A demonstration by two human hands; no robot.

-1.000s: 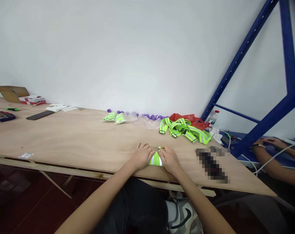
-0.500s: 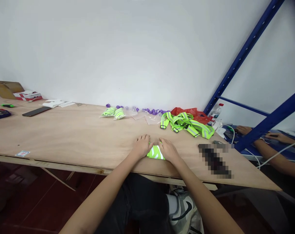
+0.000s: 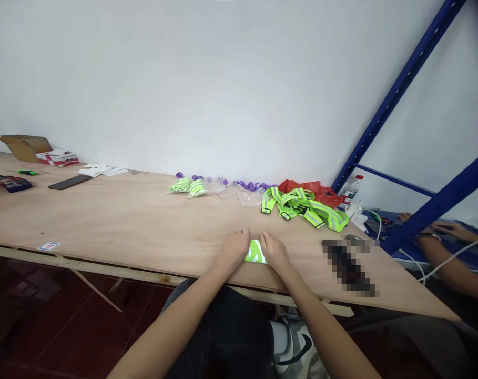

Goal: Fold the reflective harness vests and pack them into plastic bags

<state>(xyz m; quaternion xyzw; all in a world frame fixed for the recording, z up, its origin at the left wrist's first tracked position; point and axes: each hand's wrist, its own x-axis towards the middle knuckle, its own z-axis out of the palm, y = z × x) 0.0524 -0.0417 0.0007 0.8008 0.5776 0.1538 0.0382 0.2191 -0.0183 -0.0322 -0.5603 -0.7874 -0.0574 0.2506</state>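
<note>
A small folded neon-yellow reflective strap (image 3: 255, 252) lies on the plywood table (image 3: 124, 221) near its front edge. My left hand (image 3: 236, 246) presses on its left side with fingers curled over it. My right hand (image 3: 274, 250) grips its right side, fingers bent around the fabric. Both hands touch the strap and nearly meet above it. Farther back lies a loose pile of the same yellow reflective straps (image 3: 302, 204).
Two bagged yellow bundles (image 3: 189, 186) and purple caps (image 3: 248, 185) sit along the wall, with a red bag (image 3: 309, 188) and a water bottle (image 3: 352, 189). A cardboard box (image 3: 23, 146) and a phone (image 3: 70, 182) lie far left. Another person's arms (image 3: 444, 252) rest by the blue rack (image 3: 404, 79) at right.
Both hands have drawn closer together over the strap, which now looks smaller and more tightly folded. The camera view has shifted slightly.
</note>
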